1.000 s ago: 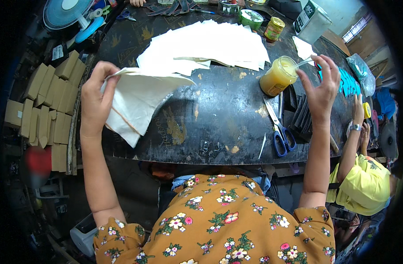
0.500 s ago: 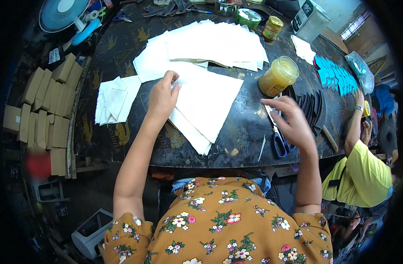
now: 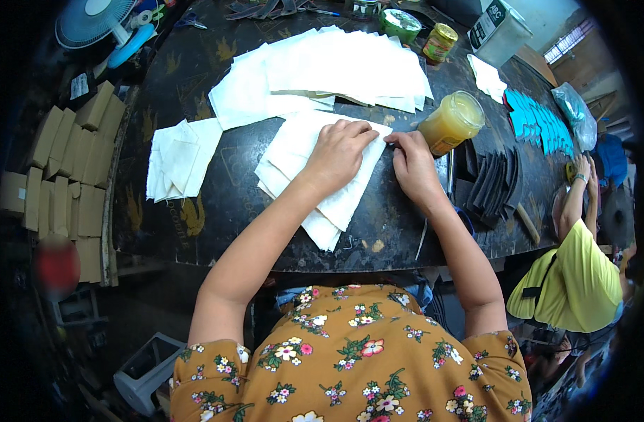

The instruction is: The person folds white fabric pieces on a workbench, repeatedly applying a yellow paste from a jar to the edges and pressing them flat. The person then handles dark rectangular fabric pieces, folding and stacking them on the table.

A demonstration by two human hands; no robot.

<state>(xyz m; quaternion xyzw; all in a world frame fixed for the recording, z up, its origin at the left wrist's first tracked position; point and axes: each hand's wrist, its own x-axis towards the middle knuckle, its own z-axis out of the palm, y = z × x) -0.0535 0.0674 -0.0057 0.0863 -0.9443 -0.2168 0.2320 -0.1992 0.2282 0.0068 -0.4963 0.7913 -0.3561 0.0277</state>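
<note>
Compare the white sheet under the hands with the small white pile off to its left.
The sheet lies spread flat and large, pinned by the left hand and right hand; the small pile is smaller, bunched in loose folded layers, untouched. Both are white and lie on the dark table.

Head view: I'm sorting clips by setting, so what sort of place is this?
Probably a small craft workshop. Both hands, left hand and right hand, press a white sheet on a dark worktable, with a jar of yellow paste, stacked white sheets and rows of small cardboard boxes nearby.
</note>
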